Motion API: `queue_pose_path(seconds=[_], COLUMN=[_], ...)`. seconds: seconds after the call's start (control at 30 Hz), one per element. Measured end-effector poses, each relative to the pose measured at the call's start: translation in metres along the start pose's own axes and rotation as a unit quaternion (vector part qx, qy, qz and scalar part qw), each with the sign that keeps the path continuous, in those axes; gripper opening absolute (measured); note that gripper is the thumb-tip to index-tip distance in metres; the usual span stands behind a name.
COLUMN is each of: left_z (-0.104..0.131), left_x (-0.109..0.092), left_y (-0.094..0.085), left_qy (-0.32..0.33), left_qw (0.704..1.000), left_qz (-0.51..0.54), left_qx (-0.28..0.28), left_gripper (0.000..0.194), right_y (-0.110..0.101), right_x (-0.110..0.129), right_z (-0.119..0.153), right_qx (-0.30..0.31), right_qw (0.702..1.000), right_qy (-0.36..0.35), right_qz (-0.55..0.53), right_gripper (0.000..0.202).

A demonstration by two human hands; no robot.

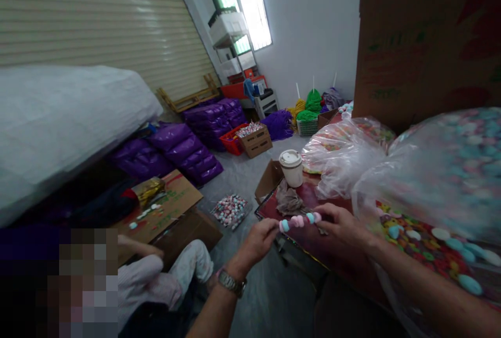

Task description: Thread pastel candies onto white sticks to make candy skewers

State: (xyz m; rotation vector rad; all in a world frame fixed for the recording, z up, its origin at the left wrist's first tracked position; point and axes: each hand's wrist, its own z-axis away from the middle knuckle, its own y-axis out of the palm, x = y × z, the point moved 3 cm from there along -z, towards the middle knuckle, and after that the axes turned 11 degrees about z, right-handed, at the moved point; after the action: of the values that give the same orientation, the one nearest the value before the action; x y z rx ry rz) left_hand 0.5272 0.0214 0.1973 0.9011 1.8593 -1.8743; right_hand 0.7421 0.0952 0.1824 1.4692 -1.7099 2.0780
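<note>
A short row of threaded beads [299, 221], pale blue, pink and dark red, stretches between my two hands; what it is threaded on is too small to make out. The fingers of my left hand [263, 233], with a metal watch on the wrist, pinch its left end. At the other end, my right hand [340, 223] grips it between thumb and fingers. Both hands hold the row above the near edge of a dark red table [332, 260]. Beside the right forearm lie loose colourful ring-shaped and round pieces [426, 246].
A lidded cup [291, 168] and crumpled brown paper [288, 200] sit on the table. Large clear bags [442, 166] of pastel pieces crowd the right. Another person [148, 280] is at lower left, by a cardboard box [168, 197]. A bag of beads [230, 210] lies on the floor.
</note>
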Motion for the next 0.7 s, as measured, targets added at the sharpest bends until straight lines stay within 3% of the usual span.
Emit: queue_pose_path(seconds=[0.07, 0.17, 0.23, 0.33, 0.43, 0.5, 0.6, 0.7], left_z=[0.005, 0.006, 0.003, -0.002, -0.007, -0.010, -0.015, -0.018], left_x=[-0.024, -0.060, -0.083, -0.114, -0.134, -0.145, -0.161, -0.174], left_y=[0.009, 0.031, 0.047, 0.075, 0.105, 0.124, 0.145, 0.162], left_qy=[0.009, 0.007, 0.010, 0.018, -0.048, -0.092, -0.090, -0.082], left_qw=[0.997, 0.974, 0.964, 0.956, 0.918, 0.882, 0.851, 0.817], left_qz=[0.081, 0.224, 0.263, 0.284, 0.386, 0.455, 0.512, 0.565], left_qx=[0.008, 0.026, 0.034, 0.068, 0.081, 0.076, 0.076, 0.087], left_gripper=[0.025, 0.027, 0.026, 0.024, 0.025, 0.028, 0.030, 0.033], right_y=[-0.022, -0.053, -0.071, -0.093, -0.107, -0.107, -0.087, -0.059], right_x=[0.002, -0.001, -0.003, -0.010, -0.021, -0.024, -0.029, -0.037], right_z=[0.021, 0.053, 0.072, 0.096, 0.124, 0.144, 0.171, 0.185], right_qx=[-0.029, -0.078, -0.099, -0.121, -0.242, -0.324, -0.346, -0.281], right_qw=[0.998, 0.979, 0.968, 0.968, 0.956, 0.944, 0.932, 0.940], right_qy=[-0.012, 0.030, 0.042, 0.039, 0.063, 0.058, 0.105, 0.177], right_qz=[-0.061, -0.184, -0.229, -0.216, -0.152, -0.039, 0.038, -0.086], right_gripper=[0.030, 0.035, 0.032, 0.032, 0.056, 0.078, 0.093, 0.063])
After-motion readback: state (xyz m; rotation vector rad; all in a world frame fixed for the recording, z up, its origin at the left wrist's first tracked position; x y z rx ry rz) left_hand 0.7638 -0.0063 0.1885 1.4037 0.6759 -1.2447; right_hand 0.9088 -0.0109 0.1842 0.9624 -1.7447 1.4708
